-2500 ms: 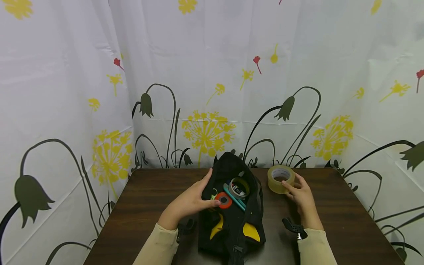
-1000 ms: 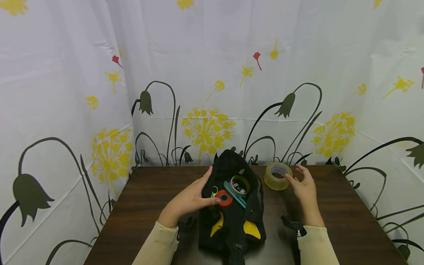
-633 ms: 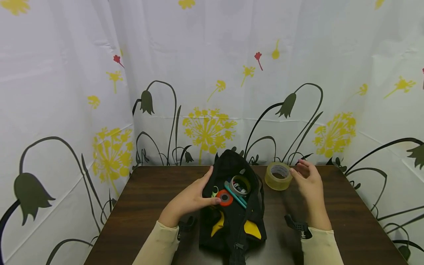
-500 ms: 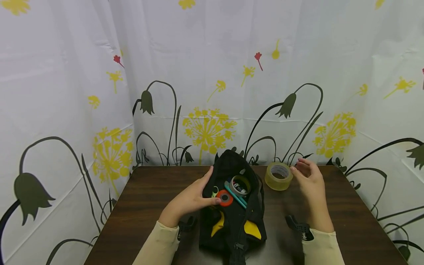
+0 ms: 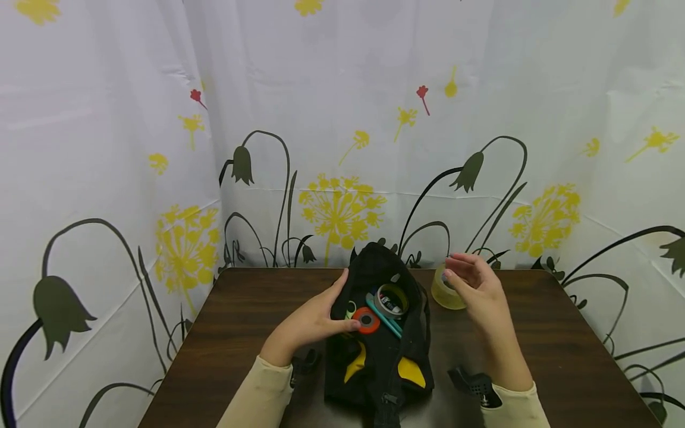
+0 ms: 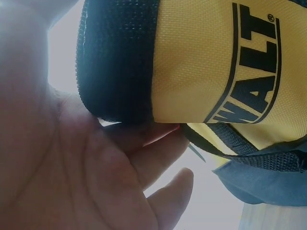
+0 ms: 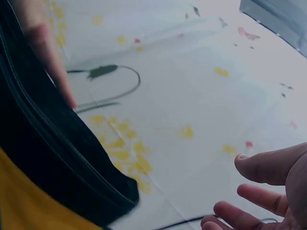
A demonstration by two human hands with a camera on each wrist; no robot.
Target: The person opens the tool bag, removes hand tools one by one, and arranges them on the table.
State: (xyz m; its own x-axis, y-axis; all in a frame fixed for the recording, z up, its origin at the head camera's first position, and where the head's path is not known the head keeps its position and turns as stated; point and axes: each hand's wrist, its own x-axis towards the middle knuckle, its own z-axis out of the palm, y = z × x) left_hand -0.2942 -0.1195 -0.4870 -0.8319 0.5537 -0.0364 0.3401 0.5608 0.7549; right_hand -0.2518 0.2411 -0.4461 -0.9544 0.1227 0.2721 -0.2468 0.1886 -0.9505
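A black-and-yellow tool bag (image 5: 411,371) lies unzipped mid-table, its mouth spread wide. My left hand (image 5: 305,326) grips its left rim, thumb across the opening and the other fingers outside. Lettering ending in "WALT" marks the bag's yellow panel (image 6: 192,62) in the left wrist view. Inside lie an orange-red disc-shaped item (image 5: 367,321), a teal stick-like tool (image 5: 393,326) and a smaller tape roll (image 5: 401,293). My right hand (image 5: 484,300) hovers right of the bag, fingers loosely bent, holding nothing. Partly behind it stands a clear yellowish packing tape roll (image 5: 444,298).
The dark wooden table (image 5: 551,333) ends at a patterned white curtain (image 5: 342,119) behind and on both sides. A black strap with a zipper pull (image 5: 389,399) hangs from the bag toward the front. Black camera mounts (image 5: 473,383) sit on both wrists.
My right hand has let go of the packing tape roll, drawn away right, then swung back left in front of it. The roll stands at the bag's right; the left hand keeps its grip.
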